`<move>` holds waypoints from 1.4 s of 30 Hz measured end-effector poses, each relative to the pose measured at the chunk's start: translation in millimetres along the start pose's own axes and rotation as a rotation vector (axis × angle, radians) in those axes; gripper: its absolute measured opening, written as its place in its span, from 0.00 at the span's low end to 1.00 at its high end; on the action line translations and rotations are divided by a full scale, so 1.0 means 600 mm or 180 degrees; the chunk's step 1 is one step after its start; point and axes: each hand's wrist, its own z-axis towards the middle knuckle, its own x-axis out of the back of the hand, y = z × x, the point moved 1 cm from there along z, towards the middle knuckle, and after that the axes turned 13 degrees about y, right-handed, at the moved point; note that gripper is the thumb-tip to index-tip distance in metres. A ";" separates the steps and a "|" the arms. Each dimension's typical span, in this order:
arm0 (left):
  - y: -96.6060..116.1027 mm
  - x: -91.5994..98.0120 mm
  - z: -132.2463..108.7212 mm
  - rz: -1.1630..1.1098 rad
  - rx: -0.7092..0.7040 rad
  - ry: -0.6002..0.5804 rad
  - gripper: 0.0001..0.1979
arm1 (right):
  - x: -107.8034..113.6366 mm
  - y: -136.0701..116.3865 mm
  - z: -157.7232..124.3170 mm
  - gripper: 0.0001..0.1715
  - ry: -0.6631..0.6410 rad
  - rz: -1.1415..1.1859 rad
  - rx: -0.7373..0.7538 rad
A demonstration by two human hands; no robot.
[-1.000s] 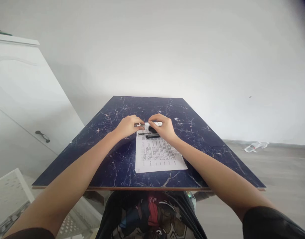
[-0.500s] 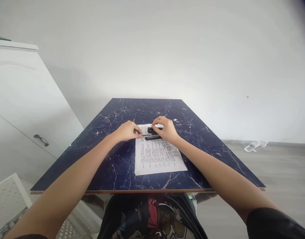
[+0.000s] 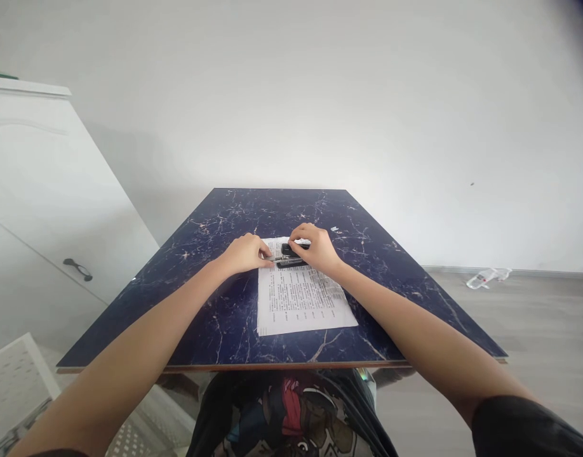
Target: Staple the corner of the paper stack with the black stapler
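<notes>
A black stapler (image 3: pixel 291 262) lies spread open on printed paper sheets (image 3: pixel 301 304), its parts apart and some metal showing between them. My right hand (image 3: pixel 317 247) is closed over the stapler's right part, thumb and index finger together at its black top, hiding that end. From the left, my left hand (image 3: pixel 248 252) pinches at a thin metal piece that sticks out of the stapler's left end. Exactly what lies between those fingertips is too small to make out.
The sheets lie on a dark blue marbled table (image 3: pixel 215 343). A small white scrap (image 3: pixel 335 229) sits beyond my right hand. A white cabinet (image 3: pixel 48 190) stands at left, a perforated white piece (image 3: pixel 15 374) below it. On the floor at right lies a clear plastic wrapper (image 3: pixel 488 278).
Both hands keep nearly the same place at the stapler. My right fingers have shifted very slightly left; the stapler and sheets look unmoved.
</notes>
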 end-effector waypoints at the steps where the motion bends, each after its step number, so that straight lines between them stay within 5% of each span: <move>1: 0.000 -0.001 0.000 0.0026 -0.0015 -0.0013 0.16 | 0.000 0.000 0.000 0.07 0.0003 0.0005 0.0010; 16: 0.004 -0.003 -0.003 0.0111 0.0002 -0.0033 0.16 | 0.003 0.000 0.003 0.08 -0.0056 -0.0017 -0.0005; 24: 0.001 -0.004 -0.006 0.0000 -0.0117 -0.0056 0.14 | 0.018 0.041 0.015 0.08 0.0111 -0.0202 -0.0241; 32: -0.004 0.012 -0.009 -0.0347 -0.0384 -0.0056 0.24 | 0.014 0.049 0.012 0.08 0.0033 -0.0287 -0.0231; 42: -0.006 0.014 -0.008 -0.0265 -0.0658 -0.0162 0.07 | 0.013 0.048 0.012 0.08 0.0046 -0.0251 -0.0236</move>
